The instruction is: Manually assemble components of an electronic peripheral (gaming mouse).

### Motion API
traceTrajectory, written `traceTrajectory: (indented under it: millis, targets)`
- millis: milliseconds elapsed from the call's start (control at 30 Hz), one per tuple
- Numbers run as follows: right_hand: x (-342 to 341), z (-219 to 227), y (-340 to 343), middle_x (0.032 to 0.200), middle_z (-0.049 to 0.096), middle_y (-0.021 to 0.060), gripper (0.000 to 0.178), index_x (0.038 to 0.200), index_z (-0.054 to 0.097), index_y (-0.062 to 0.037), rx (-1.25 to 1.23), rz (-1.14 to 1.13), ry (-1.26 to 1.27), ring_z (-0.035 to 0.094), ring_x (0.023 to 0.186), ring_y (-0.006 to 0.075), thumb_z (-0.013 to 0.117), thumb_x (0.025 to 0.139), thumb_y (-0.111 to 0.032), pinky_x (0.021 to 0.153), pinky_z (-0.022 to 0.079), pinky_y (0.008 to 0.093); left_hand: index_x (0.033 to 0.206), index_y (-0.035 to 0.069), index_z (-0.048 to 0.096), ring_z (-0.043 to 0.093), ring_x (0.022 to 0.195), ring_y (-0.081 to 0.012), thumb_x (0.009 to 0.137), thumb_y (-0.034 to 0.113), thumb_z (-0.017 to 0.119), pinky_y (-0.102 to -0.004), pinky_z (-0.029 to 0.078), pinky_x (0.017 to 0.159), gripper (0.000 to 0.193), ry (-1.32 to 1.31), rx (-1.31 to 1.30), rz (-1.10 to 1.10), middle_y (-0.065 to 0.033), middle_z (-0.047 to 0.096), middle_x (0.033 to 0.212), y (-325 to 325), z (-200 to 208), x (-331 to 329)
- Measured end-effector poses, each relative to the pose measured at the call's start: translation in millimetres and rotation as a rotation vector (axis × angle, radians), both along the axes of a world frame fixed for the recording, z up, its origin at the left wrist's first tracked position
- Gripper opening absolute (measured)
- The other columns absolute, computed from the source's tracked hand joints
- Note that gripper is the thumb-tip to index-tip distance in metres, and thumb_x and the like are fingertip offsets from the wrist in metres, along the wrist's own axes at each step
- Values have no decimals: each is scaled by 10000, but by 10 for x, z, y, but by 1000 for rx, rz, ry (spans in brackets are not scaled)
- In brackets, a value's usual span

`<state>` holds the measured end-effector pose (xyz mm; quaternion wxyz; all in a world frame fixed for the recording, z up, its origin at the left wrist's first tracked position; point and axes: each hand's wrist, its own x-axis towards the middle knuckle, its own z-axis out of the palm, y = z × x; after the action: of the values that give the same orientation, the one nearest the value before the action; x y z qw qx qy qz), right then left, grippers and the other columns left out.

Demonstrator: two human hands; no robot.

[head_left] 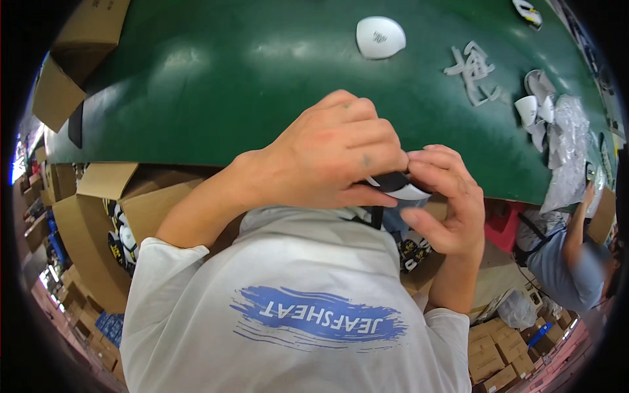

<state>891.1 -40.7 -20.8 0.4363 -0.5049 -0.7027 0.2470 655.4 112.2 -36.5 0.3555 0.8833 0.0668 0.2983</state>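
Note:
Just over the near edge of the green table, my left hand [341, 152] has its fingers bent and closed on a white-and-black curved piece [414, 191]. My right hand [449, 196] grips the right end of the same piece, its fingertips meeting those of the left and its thumb apart below. Much of the piece is covered by my fingers, so its full shape is hidden. Farther back on the table lies a white rounded shell [381, 38] with a small dark print.
The green table [216, 78] spans the front. Pale grey strips [473, 71], white curved parts [527, 110] and a clear plastic bag [569, 147] lie on its right. An open carton [92, 229] holds black-yellow-white pieces below left. A co-worker [557, 268] sits at right.

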Motion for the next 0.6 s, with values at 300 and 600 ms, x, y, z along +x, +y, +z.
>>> traceTrajectory:
  millis: [300,600]
  targets:
    - [-309,-79,-533,1007,829,44,290,1061,827,-87,-282,78,75,779,1026,308,972,851,-225,903,618,430,929,177,756,603,735,-152,772,181,886,-318,453,640,204,14,166,-14,-23,811,1166,-655,-118,-341]
    - [-545,-299,-854,812,745,3,260,897,814,-110,-644,298,453,688,821,245,1025,839,-251,1034,540,443,952,80,756,699,801,-228,792,192,955,-372,564,710,279,340,-365,-234,-50,781,1049,-1104,-48,-684]
